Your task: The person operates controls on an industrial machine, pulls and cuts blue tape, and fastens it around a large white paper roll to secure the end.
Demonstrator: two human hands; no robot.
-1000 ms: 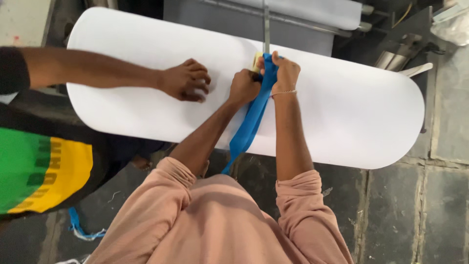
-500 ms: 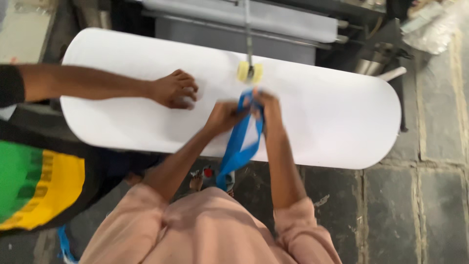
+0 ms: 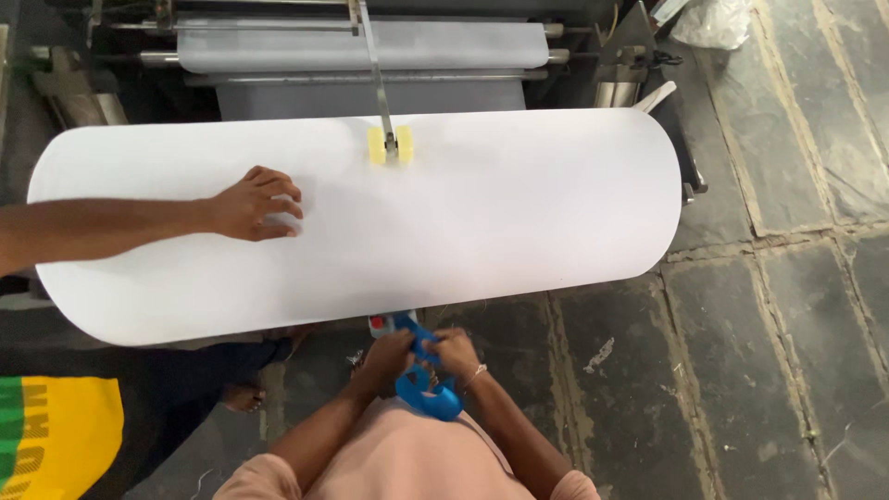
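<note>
A big white roll of material (image 3: 519,204) lies across a machine, with a small yellow wheel on a metal arm (image 3: 390,145) resting on its top. My left hand (image 3: 389,354) and my right hand (image 3: 454,352) are close together below the roll's front edge, both gripping a bunched blue strap (image 3: 426,387) near my chest. Another person's hand (image 3: 255,204) lies flat on the roll's left part, the arm reaching in from the left.
Behind the roll run grey rollers and sheet of the machine (image 3: 361,46). The floor is dark stone slabs (image 3: 787,306). The other person, in green and yellow clothing (image 3: 56,435), stands at the lower left with a bare foot (image 3: 243,398) near mine.
My hands pulled back from the yellow wheel on top of the roll down to its front edge, bringing the blue strap with them and bunching it. The other person's hand stayed on the roll.
</note>
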